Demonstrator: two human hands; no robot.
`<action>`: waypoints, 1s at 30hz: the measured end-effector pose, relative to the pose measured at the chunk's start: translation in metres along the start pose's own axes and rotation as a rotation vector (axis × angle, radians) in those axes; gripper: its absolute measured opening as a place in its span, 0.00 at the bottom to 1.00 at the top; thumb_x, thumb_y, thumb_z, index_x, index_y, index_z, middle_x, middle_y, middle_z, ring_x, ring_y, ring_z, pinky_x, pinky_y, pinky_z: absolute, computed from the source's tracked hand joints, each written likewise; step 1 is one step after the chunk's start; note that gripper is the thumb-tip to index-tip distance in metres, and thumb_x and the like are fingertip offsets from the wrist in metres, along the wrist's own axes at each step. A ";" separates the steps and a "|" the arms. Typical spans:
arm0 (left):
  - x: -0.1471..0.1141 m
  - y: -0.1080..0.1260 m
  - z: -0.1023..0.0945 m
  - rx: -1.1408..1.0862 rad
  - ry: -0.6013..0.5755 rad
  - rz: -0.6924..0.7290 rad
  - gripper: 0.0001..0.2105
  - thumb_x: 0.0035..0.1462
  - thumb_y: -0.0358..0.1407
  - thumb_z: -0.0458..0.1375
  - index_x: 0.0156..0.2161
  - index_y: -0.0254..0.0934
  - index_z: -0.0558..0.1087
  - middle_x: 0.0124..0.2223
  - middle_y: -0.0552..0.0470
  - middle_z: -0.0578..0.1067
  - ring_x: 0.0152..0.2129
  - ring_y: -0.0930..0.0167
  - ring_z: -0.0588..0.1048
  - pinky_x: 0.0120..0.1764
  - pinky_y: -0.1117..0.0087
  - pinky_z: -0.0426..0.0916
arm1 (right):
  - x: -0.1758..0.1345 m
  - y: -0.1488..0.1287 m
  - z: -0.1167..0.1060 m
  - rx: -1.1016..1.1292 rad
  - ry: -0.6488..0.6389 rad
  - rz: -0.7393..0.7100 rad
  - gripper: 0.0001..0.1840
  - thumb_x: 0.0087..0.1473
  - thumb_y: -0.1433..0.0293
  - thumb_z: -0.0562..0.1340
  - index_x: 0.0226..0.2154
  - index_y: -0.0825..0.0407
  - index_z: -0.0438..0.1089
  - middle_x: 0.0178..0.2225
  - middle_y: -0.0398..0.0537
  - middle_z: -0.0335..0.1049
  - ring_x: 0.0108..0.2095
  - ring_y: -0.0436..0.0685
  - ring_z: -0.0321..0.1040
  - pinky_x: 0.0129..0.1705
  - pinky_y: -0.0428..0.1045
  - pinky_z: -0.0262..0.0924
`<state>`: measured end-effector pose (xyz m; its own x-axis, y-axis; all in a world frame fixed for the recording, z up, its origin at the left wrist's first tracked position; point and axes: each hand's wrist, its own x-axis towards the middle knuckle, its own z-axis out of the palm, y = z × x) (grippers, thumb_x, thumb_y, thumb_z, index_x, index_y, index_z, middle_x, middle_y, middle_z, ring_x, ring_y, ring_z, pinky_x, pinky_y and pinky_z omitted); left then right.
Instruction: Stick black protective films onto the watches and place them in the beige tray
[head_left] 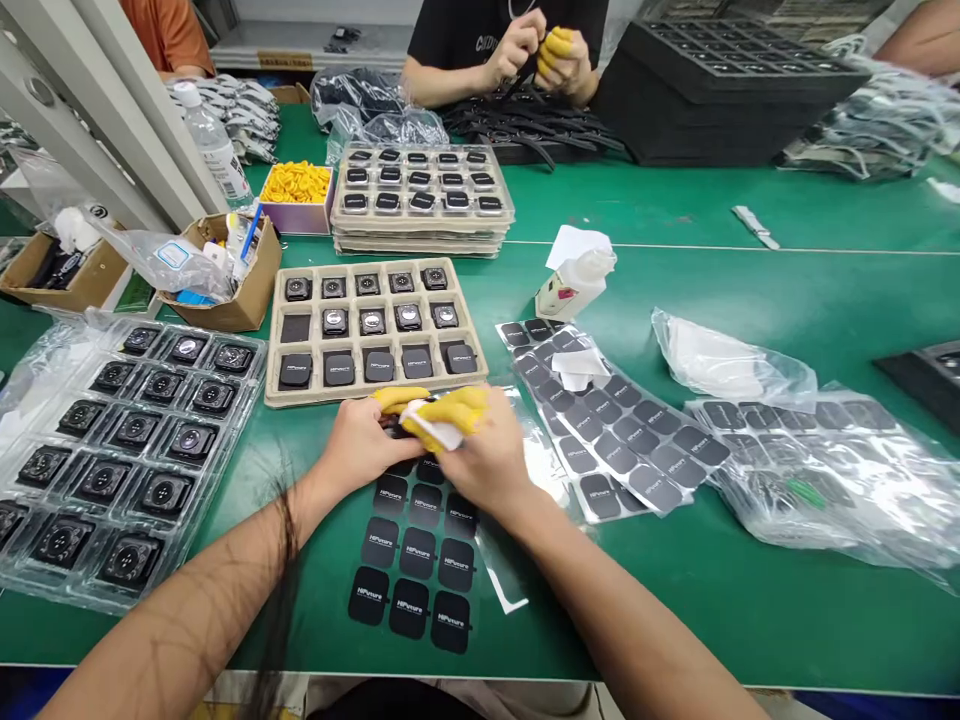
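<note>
Table (pixel 787 630) green. Left: clear tray (pixel 259 360), 5 rows of watches (pixel 165 493). Centre, far of hands: pulp tray (pixel 311 398), 14 pieces (pixel 373 320) in 3 rows. Far left: box (pixel 296 218) of yellow finger cots (pixel 296 184). Right hand (pixel 487 455) pinches white cloth (pixel 444 435); left hand (pixel 364 430) grips 1 dark device (pixel 391 427), mostly hidden, just near of pulp tray. Step: probably wiping. Next move calls for steady left grip.

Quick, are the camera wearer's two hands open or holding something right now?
Left hand: closed, apparently holding a dark piece, mostly hidden.
Right hand: closed, holding a white wipe.
</note>
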<state>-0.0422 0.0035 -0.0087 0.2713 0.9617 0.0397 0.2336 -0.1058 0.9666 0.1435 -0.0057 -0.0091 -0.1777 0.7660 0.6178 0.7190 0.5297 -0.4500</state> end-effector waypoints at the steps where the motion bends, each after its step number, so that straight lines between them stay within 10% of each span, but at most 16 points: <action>1: 0.000 0.000 0.000 -0.005 0.007 -0.004 0.24 0.43 0.36 0.73 0.49 0.37 0.80 0.46 0.47 0.84 0.42 0.61 0.82 0.48 0.62 0.78 | 0.000 0.001 0.001 -0.022 -0.020 0.003 0.06 0.61 0.67 0.62 0.38 0.47 0.75 0.34 0.50 0.77 0.36 0.61 0.69 0.40 0.57 0.61; 7: -0.001 0.004 -0.001 -0.002 0.071 -0.047 0.26 0.41 0.41 0.75 0.48 0.37 0.80 0.45 0.46 0.84 0.42 0.60 0.83 0.48 0.61 0.79 | 0.000 0.009 -0.018 -0.333 0.052 0.286 0.12 0.62 0.66 0.61 0.45 0.54 0.73 0.44 0.63 0.73 0.49 0.72 0.65 0.49 0.69 0.59; 18: -0.009 -0.001 -0.002 0.123 0.120 0.338 0.23 0.42 0.40 0.75 0.45 0.36 0.81 0.42 0.46 0.84 0.38 0.62 0.83 0.49 0.62 0.79 | -0.007 -0.010 -0.011 0.404 -0.127 0.384 0.17 0.57 0.72 0.62 0.49 0.47 0.71 0.40 0.46 0.80 0.40 0.57 0.77 0.46 0.55 0.71; 30: -0.013 0.001 -0.004 0.206 0.147 0.281 0.23 0.43 0.42 0.75 0.45 0.36 0.81 0.41 0.47 0.84 0.37 0.62 0.83 0.49 0.61 0.79 | -0.001 -0.001 -0.016 0.510 -0.180 0.505 0.09 0.55 0.64 0.66 0.38 0.51 0.75 0.32 0.47 0.76 0.30 0.54 0.72 0.35 0.51 0.69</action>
<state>-0.0493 -0.0077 -0.0069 0.2182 0.9123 0.3466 0.3561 -0.4051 0.8421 0.1539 -0.0131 0.0009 -0.0469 0.9858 0.1611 0.3482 0.1672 -0.9224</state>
